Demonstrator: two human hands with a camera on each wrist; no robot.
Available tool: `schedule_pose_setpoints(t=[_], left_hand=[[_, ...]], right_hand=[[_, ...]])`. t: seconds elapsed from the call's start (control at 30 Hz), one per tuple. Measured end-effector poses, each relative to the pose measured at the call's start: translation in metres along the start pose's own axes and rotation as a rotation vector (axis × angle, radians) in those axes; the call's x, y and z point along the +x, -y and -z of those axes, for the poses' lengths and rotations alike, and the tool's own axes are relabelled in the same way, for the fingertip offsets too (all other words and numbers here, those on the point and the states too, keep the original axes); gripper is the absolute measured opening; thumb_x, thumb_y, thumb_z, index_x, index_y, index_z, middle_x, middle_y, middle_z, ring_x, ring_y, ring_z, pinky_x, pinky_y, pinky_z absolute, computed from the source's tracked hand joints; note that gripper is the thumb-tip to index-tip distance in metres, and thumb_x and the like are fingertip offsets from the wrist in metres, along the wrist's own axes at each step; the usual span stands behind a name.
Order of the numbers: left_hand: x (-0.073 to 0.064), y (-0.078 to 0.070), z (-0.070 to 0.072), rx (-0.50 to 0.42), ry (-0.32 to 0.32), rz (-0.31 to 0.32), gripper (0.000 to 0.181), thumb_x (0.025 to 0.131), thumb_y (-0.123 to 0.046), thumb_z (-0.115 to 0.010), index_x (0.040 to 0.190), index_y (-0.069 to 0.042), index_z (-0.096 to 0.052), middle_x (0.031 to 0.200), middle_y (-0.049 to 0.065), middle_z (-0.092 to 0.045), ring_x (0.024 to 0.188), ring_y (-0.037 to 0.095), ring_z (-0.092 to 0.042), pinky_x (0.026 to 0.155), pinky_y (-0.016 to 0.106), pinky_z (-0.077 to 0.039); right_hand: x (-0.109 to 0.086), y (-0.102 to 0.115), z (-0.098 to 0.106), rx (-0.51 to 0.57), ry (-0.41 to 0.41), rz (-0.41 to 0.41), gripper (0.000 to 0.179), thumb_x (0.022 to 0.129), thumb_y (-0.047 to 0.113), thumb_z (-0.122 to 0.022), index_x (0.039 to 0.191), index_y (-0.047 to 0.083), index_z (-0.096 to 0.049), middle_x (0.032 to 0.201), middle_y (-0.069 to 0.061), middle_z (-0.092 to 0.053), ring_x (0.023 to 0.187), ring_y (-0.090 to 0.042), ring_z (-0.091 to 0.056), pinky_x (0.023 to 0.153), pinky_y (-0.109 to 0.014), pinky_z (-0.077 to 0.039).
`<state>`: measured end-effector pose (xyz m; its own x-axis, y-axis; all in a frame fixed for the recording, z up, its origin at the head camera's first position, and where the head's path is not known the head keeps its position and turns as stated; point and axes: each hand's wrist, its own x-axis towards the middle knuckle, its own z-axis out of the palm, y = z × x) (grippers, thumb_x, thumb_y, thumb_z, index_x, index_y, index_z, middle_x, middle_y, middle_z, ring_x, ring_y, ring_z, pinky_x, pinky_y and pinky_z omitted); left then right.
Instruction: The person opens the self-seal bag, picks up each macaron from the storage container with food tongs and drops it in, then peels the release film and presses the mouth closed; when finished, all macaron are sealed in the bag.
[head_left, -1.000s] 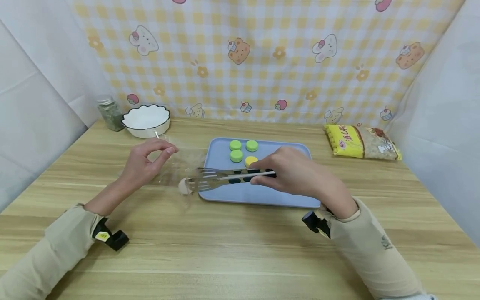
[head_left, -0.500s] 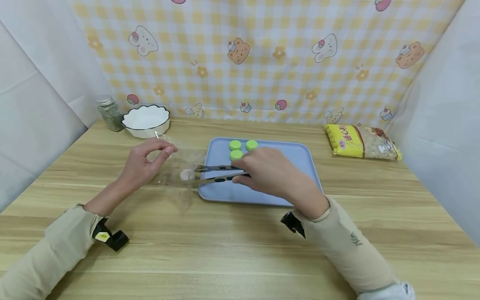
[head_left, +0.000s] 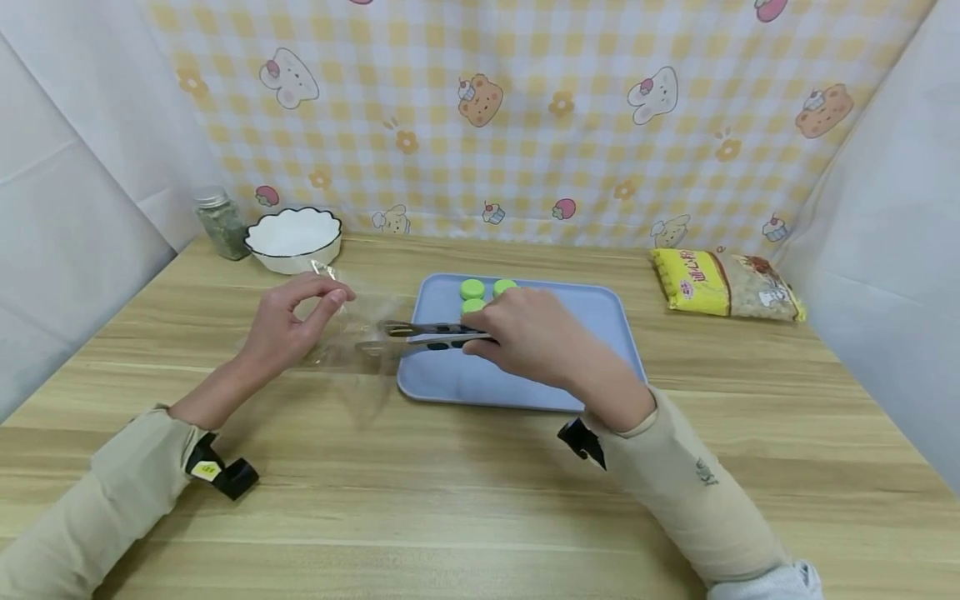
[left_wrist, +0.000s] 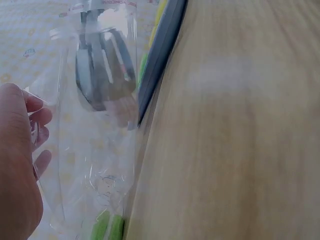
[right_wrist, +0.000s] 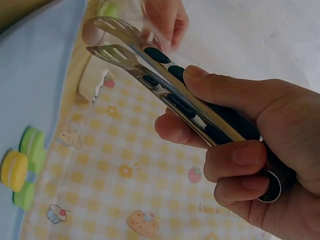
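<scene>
My left hand (head_left: 296,325) pinches the edge of a clear plastic bag (head_left: 360,392) left of the tray. My right hand (head_left: 525,337) grips metal tongs (head_left: 442,335) with black handle inserts. Their slotted heads (left_wrist: 102,70) reach into the bag. A blurred pale pink macaron (left_wrist: 120,111) shows just below the heads in the left wrist view. Low in the bag sit green macarons (left_wrist: 107,226). On the blue tray (head_left: 442,387), green macarons (head_left: 472,289) lie near the back. A yellow macaron (right_wrist: 14,171) shows beside them in the right wrist view; the right hand hides it in the head view.
At the back left, a white scalloped bowl (head_left: 292,237) stands beside a glass jar (head_left: 221,223) of dried herbs. A yellow-and-clear food packet (head_left: 727,285) lies at the back right. A checked curtain (head_left: 525,125) hangs behind the wooden table (head_left: 420,508).
My right hand has moved left, carrying the tongs from the tray's edge further into the bag. The pale macaron has moved inward with them. My left hand stays nearly still.
</scene>
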<state>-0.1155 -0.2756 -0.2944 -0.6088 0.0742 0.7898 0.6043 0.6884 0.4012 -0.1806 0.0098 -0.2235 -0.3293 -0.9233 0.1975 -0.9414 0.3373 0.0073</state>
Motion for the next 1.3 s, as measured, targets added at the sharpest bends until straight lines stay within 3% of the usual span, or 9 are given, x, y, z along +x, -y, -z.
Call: schedule_pose_setpoints(t=[0.1,0.23,0.43,0.53,0.73,0.93,1.07,1.17,1.3], left_hand=[[-0.003,0.009,-0.001,0.002,-0.012,0.006,0.008,0.085,0.009,-0.060,0.085,0.007,-0.068,0.083,0.017,-0.066,0.085,0.006,-0.057,0.080,0.015,-0.041],[0.000,0.002,-0.001,0.006,-0.012,0.005,0.008,0.085,0.010,-0.059,0.085,0.008,-0.067,0.082,0.018,-0.066,0.085,0.006,-0.057,0.080,0.015,-0.041],[0.003,-0.006,-0.001,0.007,0.000,0.012,0.012,0.081,0.016,-0.059,0.084,0.008,-0.067,0.082,0.017,-0.066,0.084,0.001,-0.056,0.079,0.014,-0.041],[0.003,-0.007,0.000,0.008,0.002,0.018,0.011,0.082,0.015,-0.059,0.085,0.008,-0.067,0.082,0.017,-0.066,0.085,0.000,-0.056,0.079,0.015,-0.041],[0.001,-0.009,0.001,0.017,-0.002,0.022,0.011,0.082,0.016,-0.059,0.085,0.008,-0.067,0.082,0.018,-0.066,0.085,-0.001,-0.056,0.079,0.014,-0.041],[0.003,-0.009,-0.001,0.014,-0.001,0.011,0.012,0.081,0.016,-0.059,0.085,0.008,-0.067,0.081,0.017,-0.066,0.084,0.003,-0.057,0.080,0.014,-0.041],[0.005,-0.010,-0.001,0.005,-0.002,0.005,0.012,0.081,0.017,-0.059,0.084,0.008,-0.067,0.080,0.018,-0.065,0.084,0.002,-0.056,0.079,0.015,-0.041],[0.004,-0.011,0.000,0.000,-0.001,0.003,0.011,0.081,0.017,-0.059,0.084,0.009,-0.066,0.080,0.018,-0.065,0.083,0.003,-0.056,0.078,0.015,-0.041],[0.004,-0.011,0.001,0.001,0.001,0.004,0.011,0.081,0.018,-0.059,0.084,0.010,-0.066,0.080,0.019,-0.065,0.083,0.003,-0.057,0.078,0.015,-0.041]], right_hand=[[-0.007,-0.007,0.009,0.076,0.018,-0.039,0.012,0.089,0.025,-0.065,0.085,0.013,-0.066,0.061,0.005,-0.050,0.053,-0.010,-0.044,0.050,-0.025,-0.037],[-0.021,-0.020,0.024,0.149,-0.008,-0.106,0.012,0.089,0.021,-0.064,0.095,0.012,-0.069,0.064,0.004,-0.055,0.049,-0.009,-0.043,0.048,-0.026,-0.036],[-0.043,-0.037,0.045,0.098,-0.202,-0.164,0.026,0.087,0.020,-0.067,0.108,0.005,-0.070,0.068,-0.004,-0.065,0.040,-0.008,-0.039,0.043,-0.027,-0.035],[-0.048,-0.038,0.050,0.103,-0.232,-0.158,0.025,0.087,0.020,-0.067,0.107,0.005,-0.070,0.074,-0.005,-0.068,0.041,-0.006,-0.041,0.046,-0.028,-0.038],[-0.040,-0.037,0.042,0.114,-0.068,-0.197,0.030,0.088,0.028,-0.065,0.111,0.009,-0.069,0.057,0.002,-0.058,0.043,-0.009,-0.043,0.049,-0.030,-0.039],[-0.040,-0.042,0.035,0.135,0.042,-0.207,0.029,0.084,0.027,-0.071,0.105,0.008,-0.071,0.080,-0.002,-0.069,0.051,-0.006,-0.050,0.051,-0.029,-0.041],[-0.037,-0.042,0.030,0.152,0.103,-0.204,0.032,0.084,0.030,-0.070,0.107,0.009,-0.071,0.094,-0.003,-0.070,0.067,-0.010,-0.061,0.062,-0.032,-0.047],[-0.031,-0.040,0.025,0.187,0.153,-0.207,0.032,0.083,0.030,-0.071,0.107,0.009,-0.071,0.093,-0.001,-0.070,0.072,-0.010,-0.061,0.066,-0.032,-0.048],[-0.029,-0.041,0.022,0.227,0.176,-0.201,0.028,0.083,0.027,-0.071,0.105,0.009,-0.072,0.091,0.000,-0.070,0.067,-0.006,-0.060,0.064,-0.030,-0.048]])
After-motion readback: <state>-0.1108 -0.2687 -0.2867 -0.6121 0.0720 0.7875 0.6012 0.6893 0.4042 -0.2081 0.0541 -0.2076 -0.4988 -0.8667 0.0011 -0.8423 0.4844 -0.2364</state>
